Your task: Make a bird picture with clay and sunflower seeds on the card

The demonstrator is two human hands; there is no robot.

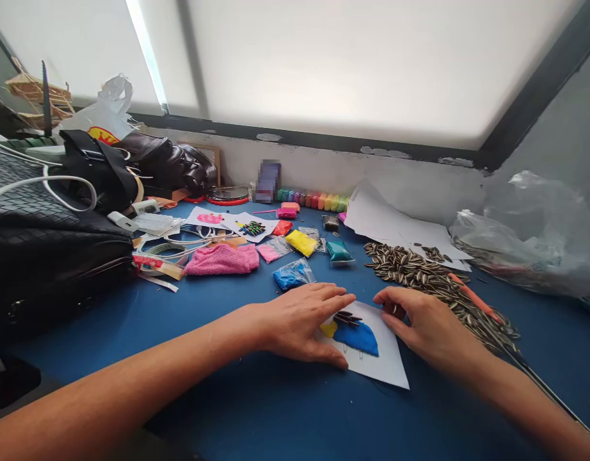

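Note:
A white sheet of paper (393,370) lies on the blue table. It bears a flat blue clay shape (359,338) with a yellow clay patch (329,329) at its left and small drawn legs below. Dark sunflower seeds (347,318) are set along the top of the blue clay. My left hand (304,323) rests over the paper's left side, fingers spread, partly covering the yellow clay. At the sheet's right edge, my right hand (420,320) is curled, thumb and fingers closed around a striped sunflower seed (395,309), mostly hidden.
A heap of sunflower seeds (410,269) with orange-handled tweezers (475,298) lies right. Clay packets, blue (294,274), yellow (301,243) and green (339,252), stand beyond the paper. A pink cloth (222,258) and black bag (59,256) are left; a plastic bag (535,237) is far right.

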